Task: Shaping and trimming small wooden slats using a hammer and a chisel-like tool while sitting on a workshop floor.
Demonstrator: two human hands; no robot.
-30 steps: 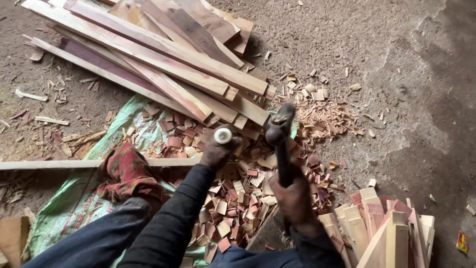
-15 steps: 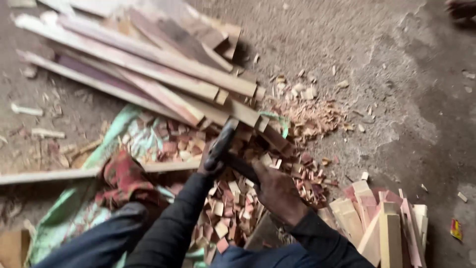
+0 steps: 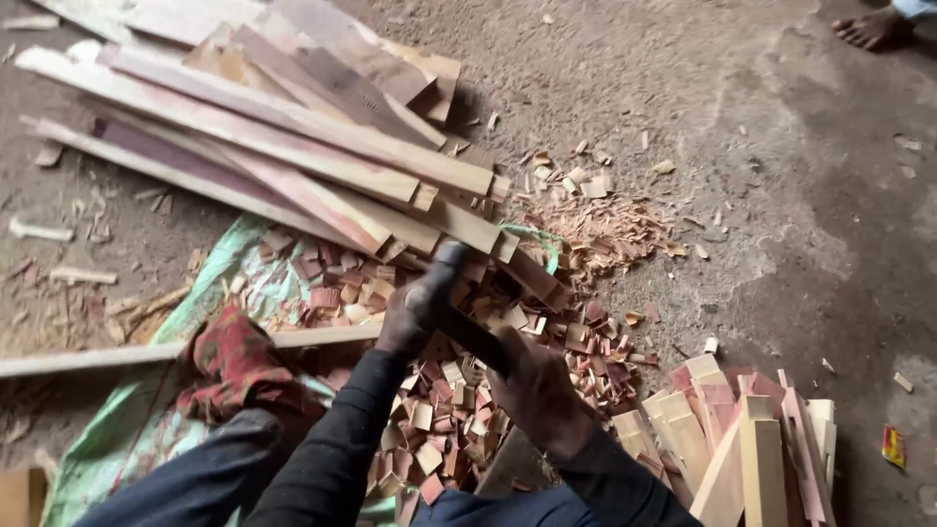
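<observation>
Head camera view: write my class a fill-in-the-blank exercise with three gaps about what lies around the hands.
1. Under both hands lies a heap of small wooden ____.
2. The long planks are stacked on the ____ side of the picture.
3. The patterned cloth near the left sleeve is mostly ____.

Missing words: offcuts; left; red

Both hands (image 3: pixel 468 342) clenched, close together

Stacked planks (image 3: pixel 293 146) block the way just beyond the fingers (image 3: pixel 429 293); wood offcuts (image 3: pixel 439 390) crowd beneath them, and bare floor (image 3: pixel 781 195) opens far right.
</observation>
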